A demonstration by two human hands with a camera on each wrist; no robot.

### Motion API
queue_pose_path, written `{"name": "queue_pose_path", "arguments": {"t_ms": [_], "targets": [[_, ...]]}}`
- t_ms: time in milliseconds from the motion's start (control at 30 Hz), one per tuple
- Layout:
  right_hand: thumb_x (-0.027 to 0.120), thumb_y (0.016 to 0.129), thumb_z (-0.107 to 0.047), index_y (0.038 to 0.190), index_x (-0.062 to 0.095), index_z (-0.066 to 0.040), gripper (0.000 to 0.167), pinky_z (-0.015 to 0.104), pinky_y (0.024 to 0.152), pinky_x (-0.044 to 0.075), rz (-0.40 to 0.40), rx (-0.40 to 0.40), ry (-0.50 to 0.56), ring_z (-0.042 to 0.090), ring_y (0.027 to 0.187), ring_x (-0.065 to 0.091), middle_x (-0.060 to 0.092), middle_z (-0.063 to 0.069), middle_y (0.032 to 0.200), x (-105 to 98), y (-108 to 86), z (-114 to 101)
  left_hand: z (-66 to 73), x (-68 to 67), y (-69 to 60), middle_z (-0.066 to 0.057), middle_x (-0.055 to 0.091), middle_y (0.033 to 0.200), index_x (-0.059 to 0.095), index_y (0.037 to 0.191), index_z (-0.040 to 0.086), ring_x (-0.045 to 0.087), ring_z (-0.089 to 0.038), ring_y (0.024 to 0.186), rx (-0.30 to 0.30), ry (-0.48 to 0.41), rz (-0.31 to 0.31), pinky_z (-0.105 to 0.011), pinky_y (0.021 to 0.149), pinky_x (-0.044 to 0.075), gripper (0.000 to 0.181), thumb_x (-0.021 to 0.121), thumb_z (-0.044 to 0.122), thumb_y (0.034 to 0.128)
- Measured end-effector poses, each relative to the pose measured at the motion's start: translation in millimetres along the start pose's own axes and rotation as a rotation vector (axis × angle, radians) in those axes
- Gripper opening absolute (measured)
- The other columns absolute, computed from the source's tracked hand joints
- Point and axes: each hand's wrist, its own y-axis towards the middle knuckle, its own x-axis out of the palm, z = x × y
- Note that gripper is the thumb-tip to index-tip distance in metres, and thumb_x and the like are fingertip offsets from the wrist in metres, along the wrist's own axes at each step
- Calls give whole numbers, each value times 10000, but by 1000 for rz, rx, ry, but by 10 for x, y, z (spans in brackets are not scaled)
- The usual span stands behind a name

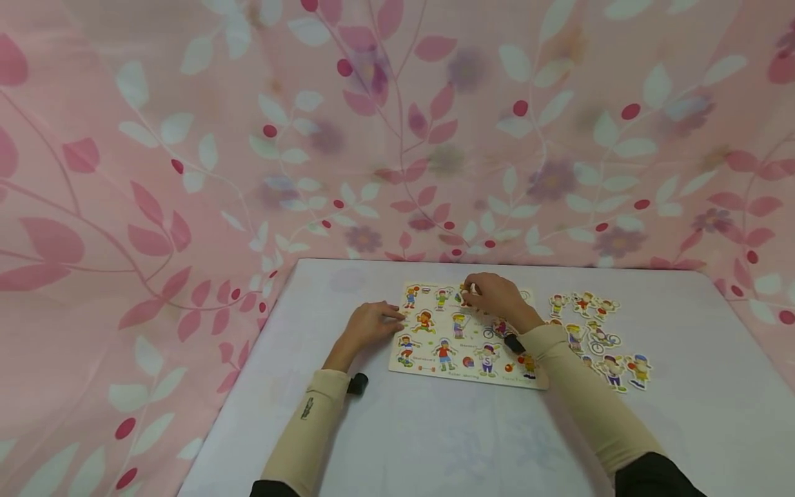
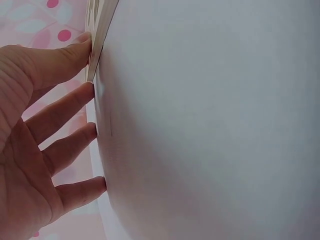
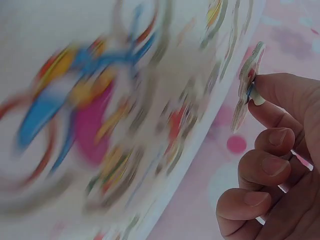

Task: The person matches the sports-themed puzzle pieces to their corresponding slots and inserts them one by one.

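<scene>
My right hand (image 1: 497, 298) is over the upper part of a wooden puzzle board (image 1: 399, 364) printed with cartoon children doing sports. Thumb and index finger pinch a small flat figure puzzle piece (image 3: 245, 82), seen almost edge-on in the right wrist view; its picture is hard to make out. In that view the piece is held apart from the board. At the board's left side, my left hand (image 1: 373, 323) touches the edge with thumb and index finger. Its other fingers (image 2: 82, 192) are spread and fairly straight, their tips on the white tabletop.
Several loose figure pieces lie right of the board, among them a bicycle rider (image 1: 601, 338) and a child in purple (image 1: 613, 371). A white cloth covers the table (image 1: 447, 435). Behind it hangs a pink floral curtain (image 1: 397, 138).
</scene>
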Motion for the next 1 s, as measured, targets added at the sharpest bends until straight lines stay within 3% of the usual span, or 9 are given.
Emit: {"name": "queue_pose_path", "arguments": {"t_ms": [267,433,633,1000], "targets": [[627,974,-267,1034,682,-143,148,309,511,381,-17,-18,3,153,594,482,581,-37,749,191,207,-307,-22,23,2,-13,702,1184,802,1023,186,583,-280,1216,36,25,6,-481,1014,439,198,788,276,847],[636,959,-257,1047,689,-134,160,298,515,407,-25,-54,2,138,601,499,592,-44,769,286,349,-457,-37,18,-8,-9,704,1178,803,1021,191,589,-274,1210,24,19,14,-467,1010,447,197,798,271,841],[648,942,-242,1019,686,-135,137,289,501,401,-27,-68,4,135,577,502,595,-41,733,361,506,-551,-33,12,5,-13,699,1190,802,1031,187,573,-283,1230,34,-4,19,-476,1026,432,196,789,262,851],[649,925,-249,1029,682,-121,169,356,655,475,-41,-49,-14,172,732,552,649,10,918,481,677,-687,-29,21,3,-22,705,1175,804,1019,180,582,-290,1219,57,2,39,-481,1020,437,190,796,253,845]]}}
